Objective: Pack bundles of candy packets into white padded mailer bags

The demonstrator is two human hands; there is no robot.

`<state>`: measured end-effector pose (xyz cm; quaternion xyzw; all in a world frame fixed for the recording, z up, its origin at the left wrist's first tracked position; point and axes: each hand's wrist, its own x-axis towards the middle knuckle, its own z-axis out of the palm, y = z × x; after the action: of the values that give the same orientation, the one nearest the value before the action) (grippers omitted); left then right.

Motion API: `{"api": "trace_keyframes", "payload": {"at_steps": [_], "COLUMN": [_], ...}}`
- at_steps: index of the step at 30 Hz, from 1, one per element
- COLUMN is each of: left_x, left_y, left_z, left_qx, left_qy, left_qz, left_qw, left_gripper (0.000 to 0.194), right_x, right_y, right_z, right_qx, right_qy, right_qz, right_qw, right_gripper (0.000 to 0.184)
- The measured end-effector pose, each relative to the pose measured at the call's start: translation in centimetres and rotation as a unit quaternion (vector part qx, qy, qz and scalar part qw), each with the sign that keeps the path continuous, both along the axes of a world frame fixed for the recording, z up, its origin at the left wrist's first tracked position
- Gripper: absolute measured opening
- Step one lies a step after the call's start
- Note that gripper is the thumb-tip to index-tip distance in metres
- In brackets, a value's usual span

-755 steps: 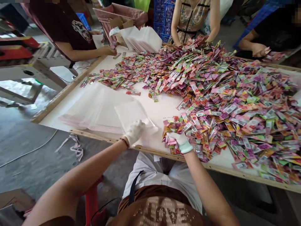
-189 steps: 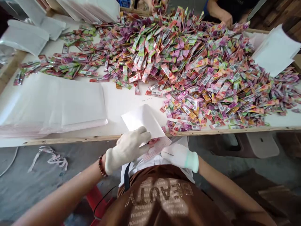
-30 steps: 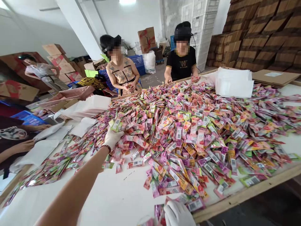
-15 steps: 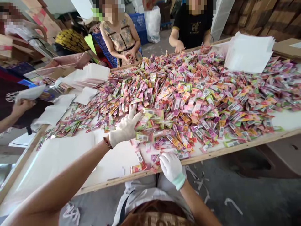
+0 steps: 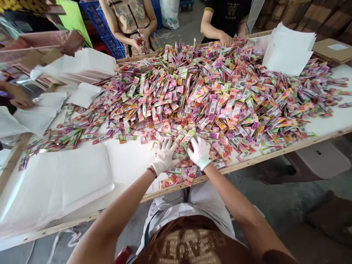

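A wide heap of small colourful sachets covers the white table. My left hand, in a white glove, lies on the sachets at the heap's near edge with its fingers spread. Close beside it, my right hand, gloved too, rests on the same near sachets with fingers bent over them. Neither hand has lifted anything. A few loose sachets lie between my hands and the table's wooden front rim.
A flat stack of clear bags lies at my left on the table. White bag stacks sit at the far left and far right. Two people stand across the table, hands in the heap; another person's hand works at the left.
My left hand has drawn back from the heap towards the near edge, and my right hand has moved up from the table's rim onto the sachets beside it. The view has tilted down.
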<state>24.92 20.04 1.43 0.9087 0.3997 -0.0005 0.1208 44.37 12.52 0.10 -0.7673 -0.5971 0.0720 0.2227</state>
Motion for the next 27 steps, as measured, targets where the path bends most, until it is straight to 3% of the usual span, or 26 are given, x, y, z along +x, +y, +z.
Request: {"api": "trace_keyframes", "payload": {"at_steps": [2, 5, 7, 9, 12, 15, 17, 19, 21, 24, 27], "left_x": [-2.1, -7.4, -10.7, -12.7, -12.4, -9.2, -6.9, -5.6, -5.5, -7.4, -10.4], "left_y": [-0.5, 0.5, 1.6, 2.0, 1.0, -1.3, -2.9, -3.9, -4.0, -2.7, -1.7], "left_z": [-1.3, -2.4, -2.7, -2.7, -2.8, -3.4, -3.9, -4.3, -4.2, -3.4, -1.8], "left_qx": [0.008, 0.015, 0.007, -0.001, 0.032, 0.042, 0.01, -0.018, -0.025, -0.027, -0.049], "left_qy": [0.019, 0.015, -0.002, -0.033, -0.079, -0.061, -0.035, -0.024, -0.015, 0.034, 0.073], "left_qz": [-0.017, 0.087, 0.145, 0.149, 0.174, 0.165, 0.068, -0.039, -0.097, -0.088, -0.032], "left_qw": [1.0, 0.996, 0.989, 0.988, 0.981, 0.984, 0.997, 0.999, 0.995, 0.995, 0.996], "left_gripper": [0.087, 0.085, 0.084, 0.078, 0.062, 0.062, 0.07, 0.076, 0.078, 0.082, 0.086], "right_x": [-2.9, -4.0, -1.6, 2.4, 7.4, 7.2, 4.3, 1.3, -0.1, 1.6, 5.0], "right_y": [0.0, -1.6, -2.6, -3.0, -2.9, -2.9, -3.1, -3.2, -3.2, -2.7, -2.2], "right_z": [-0.4, -1.1, -1.3, -1.3, -0.9, -0.3, -0.4, -1.1, -2.0, -2.7, -1.6], "right_qx": [-0.048, -0.071, -0.079, -0.074, -0.066, -0.049, -0.05, -0.072, -0.104, -0.143, -0.189], "right_qy": [-0.026, -0.072, -0.115, -0.153, -0.184, -0.178, -0.171, -0.175, -0.19, -0.225, -0.249], "right_qz": [0.084, 0.203, 0.207, 0.151, 0.02, -0.068, -0.019, 0.09, 0.179, 0.205, 0.191], "right_qw": [0.995, 0.974, 0.968, 0.974, 0.98, 0.98, 0.984, 0.978, 0.96, 0.942, 0.931], "right_gripper": [0.048, 0.053, 0.047, 0.041, 0.042, 0.048, 0.051, 0.06, 0.065, 0.063, 0.062]}}
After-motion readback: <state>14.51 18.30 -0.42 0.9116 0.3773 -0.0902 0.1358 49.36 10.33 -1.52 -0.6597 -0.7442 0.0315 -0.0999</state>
